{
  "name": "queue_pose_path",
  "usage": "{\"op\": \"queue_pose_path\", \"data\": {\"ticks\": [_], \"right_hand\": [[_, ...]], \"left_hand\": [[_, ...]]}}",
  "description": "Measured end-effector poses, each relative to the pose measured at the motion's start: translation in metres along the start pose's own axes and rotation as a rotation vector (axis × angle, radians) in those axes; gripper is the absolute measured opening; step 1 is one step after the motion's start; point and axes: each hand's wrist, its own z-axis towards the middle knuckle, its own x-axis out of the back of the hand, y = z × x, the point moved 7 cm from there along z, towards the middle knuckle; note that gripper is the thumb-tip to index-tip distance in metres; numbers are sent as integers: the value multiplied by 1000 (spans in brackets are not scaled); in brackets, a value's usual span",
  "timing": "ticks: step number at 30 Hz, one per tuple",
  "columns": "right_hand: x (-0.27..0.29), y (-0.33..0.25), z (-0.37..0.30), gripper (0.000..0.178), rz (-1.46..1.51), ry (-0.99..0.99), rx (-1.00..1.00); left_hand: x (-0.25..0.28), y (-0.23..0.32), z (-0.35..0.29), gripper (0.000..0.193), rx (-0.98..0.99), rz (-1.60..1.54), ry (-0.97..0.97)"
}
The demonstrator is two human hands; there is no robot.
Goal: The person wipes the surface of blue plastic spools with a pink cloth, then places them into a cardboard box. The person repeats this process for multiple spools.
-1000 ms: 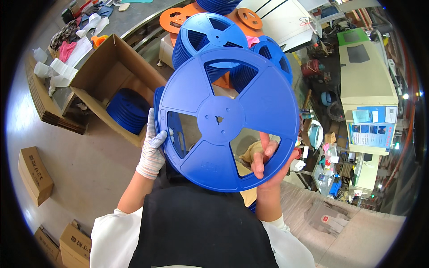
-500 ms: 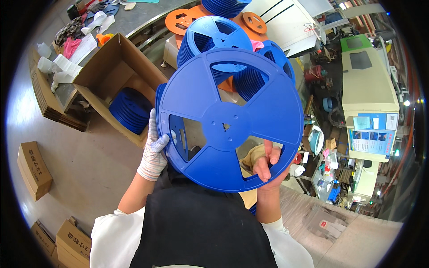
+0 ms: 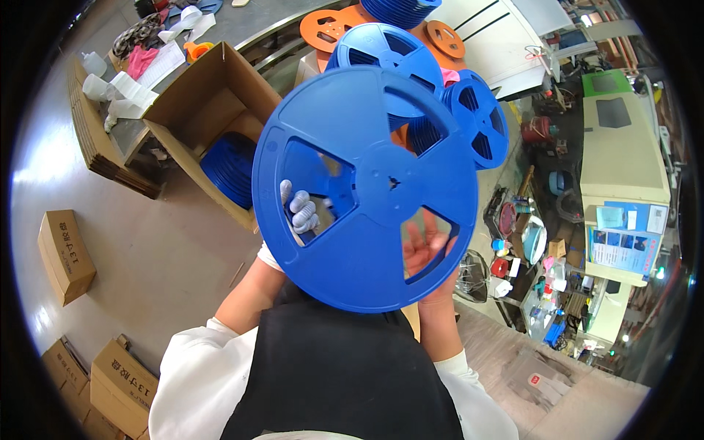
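A large blue plastic reel flange (image 3: 330,253) with cut-out windows faces me, held up in front of my apron. Through its left window show the curled fingers of my gloved left hand (image 3: 299,209), closed on the flange; more blue plastic is visible behind it there. My bare right hand (image 3: 425,243) is behind the lower right window, slightly blurred, with its fingers apart. Whether its palm touches the rim cannot be made out. Left of the flange, an open cardboard box (image 3: 174,158) holds a stack of blue flanges (image 3: 226,170).
Stacked blue reels (image 3: 381,55) and orange flanges (image 3: 326,31) stand ahead. Another blue reel (image 3: 478,121) leans at their right. Closed cartons (image 3: 67,257) sit on the floor at left. A beige machine (image 3: 620,158) and a cluttered bench (image 3: 539,312) are at right.
The right fingers have come off the rim and spread behind the window. The left hand has shifted from the left edge to behind the left window. My view has turned slightly left.
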Motion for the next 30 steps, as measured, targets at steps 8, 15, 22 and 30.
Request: {"op": "queue_pose_path", "data": {"ticks": [8, 15, 22, 30], "right_hand": [[44, -22, -31, 74, -1166, 379, 152], [66, -10, -48, 55, -521, 656, 96], [42, -12, -43, 25, -118, 405, 72], [24, 4, -40, 11, -114, 393, -25]], "left_hand": [[-37, -28, -19, 52, 206, -112, -247], [-43, -27, -29, 53, 191, -82, -284], [54, 32, -49, 38, -122, 397, 664], [-128, 3, -29, 66, -782, 2478, -4]]}}
